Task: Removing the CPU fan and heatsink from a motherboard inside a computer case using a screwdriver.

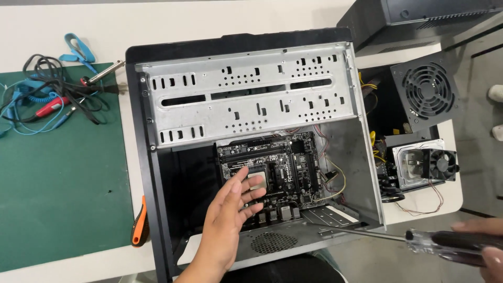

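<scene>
The motherboard [270, 167] sits inside the open computer case [157, 199], toward its near edge. The left hand [230, 220] lies flat on the board, fingers spread, holding nothing. The right hand [484, 246] (mostly cut off at the picture's edge) grips a screwdriver [414, 238] whose tip reaches the case's near right corner.

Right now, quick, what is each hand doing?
Left hand: open, fingers spread over the motherboard, holding nothing.
Right hand: closed on the screwdriver.
</scene>
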